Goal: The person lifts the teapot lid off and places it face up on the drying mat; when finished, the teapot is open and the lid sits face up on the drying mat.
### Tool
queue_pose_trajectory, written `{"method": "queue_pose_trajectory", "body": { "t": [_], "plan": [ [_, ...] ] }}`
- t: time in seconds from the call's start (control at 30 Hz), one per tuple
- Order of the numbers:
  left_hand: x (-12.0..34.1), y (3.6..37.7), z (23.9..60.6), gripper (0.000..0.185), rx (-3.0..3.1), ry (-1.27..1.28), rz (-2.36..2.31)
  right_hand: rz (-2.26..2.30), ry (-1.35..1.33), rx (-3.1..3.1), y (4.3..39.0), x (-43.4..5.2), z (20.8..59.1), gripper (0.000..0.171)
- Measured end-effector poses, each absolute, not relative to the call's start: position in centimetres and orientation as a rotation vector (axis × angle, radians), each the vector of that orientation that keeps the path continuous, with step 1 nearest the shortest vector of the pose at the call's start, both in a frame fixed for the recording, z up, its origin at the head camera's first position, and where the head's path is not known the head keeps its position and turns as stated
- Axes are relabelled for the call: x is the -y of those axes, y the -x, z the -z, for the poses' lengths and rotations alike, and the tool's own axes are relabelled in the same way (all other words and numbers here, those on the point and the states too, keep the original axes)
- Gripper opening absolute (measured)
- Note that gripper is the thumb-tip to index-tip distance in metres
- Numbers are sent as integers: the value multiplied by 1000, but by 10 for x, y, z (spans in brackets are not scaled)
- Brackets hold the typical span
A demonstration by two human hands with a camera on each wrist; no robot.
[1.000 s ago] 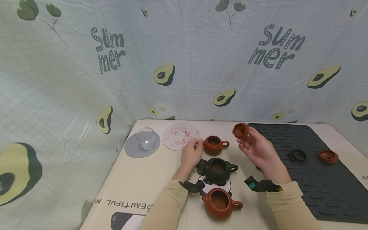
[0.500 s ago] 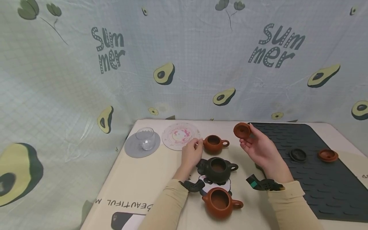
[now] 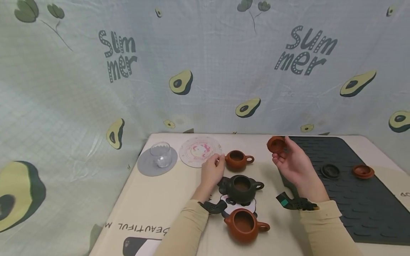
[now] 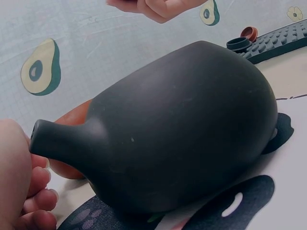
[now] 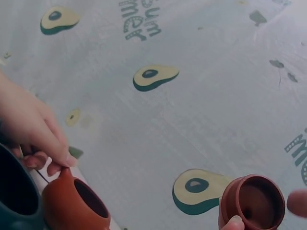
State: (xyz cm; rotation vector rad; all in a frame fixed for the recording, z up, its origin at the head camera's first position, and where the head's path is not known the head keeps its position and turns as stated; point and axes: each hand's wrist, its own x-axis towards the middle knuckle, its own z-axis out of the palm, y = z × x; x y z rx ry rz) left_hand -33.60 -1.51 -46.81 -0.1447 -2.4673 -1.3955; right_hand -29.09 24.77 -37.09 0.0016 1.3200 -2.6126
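- Landmark: the dark ribbed mat [image 3: 352, 199] covers the right part of the table [image 3: 153, 199]. All positions below are given relative to it.
- Dark teapot [image 3: 241, 187]: stands left of the mat on a panda-print coaster, mouth uncovered. A large brown teapot [image 3: 244, 225] stands nearer the person, also left of the mat and also uncovered.
- Small brown teapot [image 3: 236, 160]: stands left of the mat, beyond the dark teapot, mouth uncovered.
- Left hand [image 3: 212, 171]: rests left of the mat, fingertips at the spout side of the small brown teapot. Whether the fingers pinch the spout or only touch it cannot be told.
- Right hand [image 3: 293, 164]: raised over the mat's left edge, fingertips pinching a small brown lid [image 3: 277, 144] clear of every pot.
- On the mat, toward its far right: one dark lid [image 3: 330, 171] and one brown lid [image 3: 363, 171], lying apart from each other.
- Progress, as judged: all three pots are uncovered; two lids are set down on the mat; the third is in the air, not yet set down.
- View differences: the right wrist view shows the hollow underside of the held lid [image 5: 254, 201], and the left wrist view shows the dark teapot's spout [image 4: 57, 139] at close range; only the head view shows the mat layout.
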Motion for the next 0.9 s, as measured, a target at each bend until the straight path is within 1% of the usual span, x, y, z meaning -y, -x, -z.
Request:
{"method": "queue_pose_trajectory", "body": {
  "t": [0.13, 0.3, 0.47, 0.53, 0.6, 0.77, 0.83, 0.9],
  "plan": [
    [15, 336, 470, 31, 2462, 151, 1396, 2576, 99, -1400, 291, -253, 374, 22],
    [16, 336, 471, 31, 2462, 152, 1394, 2456, 227, -1662, 293, -259, 377, 20],
    [16, 336, 470, 30, 2457, 157, 1394, 2355, 243, -1832, 293, -261, 374, 19],
    [16, 336, 470, 29, 2447, 160, 1397, 2321, 242, -1891, 292, -262, 372, 22],
    [16, 336, 470, 29, 2441, 163, 1401, 2259, 198, -2013, 292, -263, 370, 30],
    [16, 336, 468, 31, 2455, 159, 1419, 1886, -76, -2501, 292, -264, 371, 70],
    [15, 336, 468, 31, 2460, 154, 1418, 1750, -135, -2610, 293, -264, 372, 78],
    [15, 338, 468, 31, 2457, 153, 1416, 1698, -155, -2647, 294, -265, 372, 79]
  ]
}}
